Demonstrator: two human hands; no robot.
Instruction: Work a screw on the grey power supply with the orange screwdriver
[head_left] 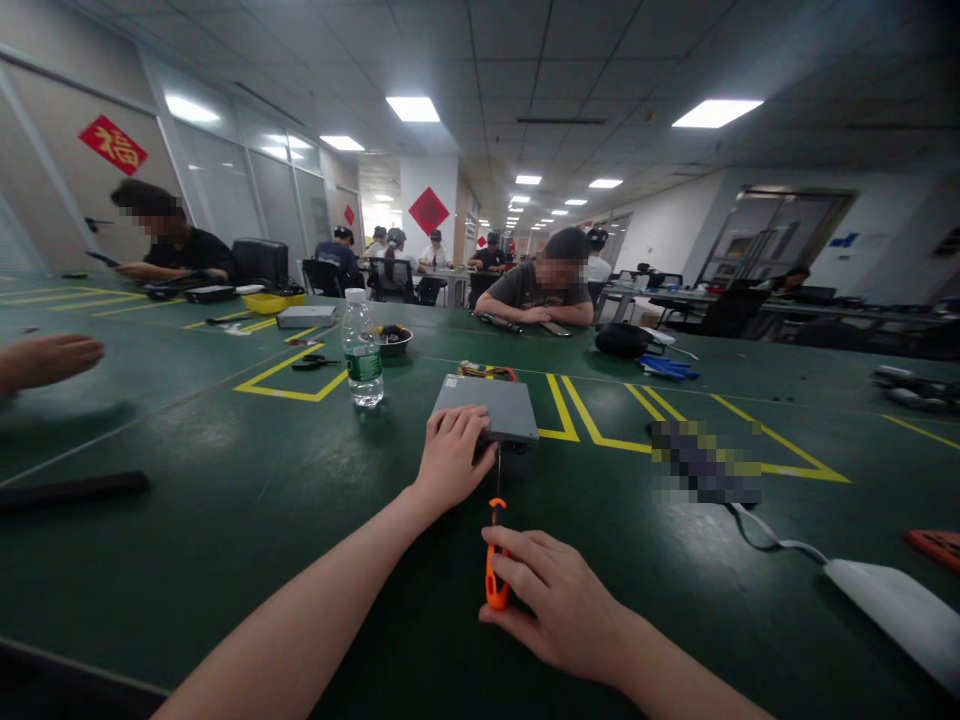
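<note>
A grey metal computer power supply (504, 402) lies on the green table in front of me, its bundle of coloured cables (487, 372) at the far side. My left hand (448, 462) grips its near left part, fingers over the top and thumb at the near face. In my right hand (559, 595) is an orange and black screwdriver (496, 575), held by the handle between thumb and fingers. Its shaft points away from me, and the tip meets the near face of the power supply beside my left thumb; the exact contact spot is hidden.
A water bottle (364, 350) stands left of the power supply, with a metal bowl (395, 341) behind it. Another person's hand (52, 362) reaches in at the left. Blue gloves (667, 369), a black case (622, 340) and a white cabled object (892, 605) lie to the right.
</note>
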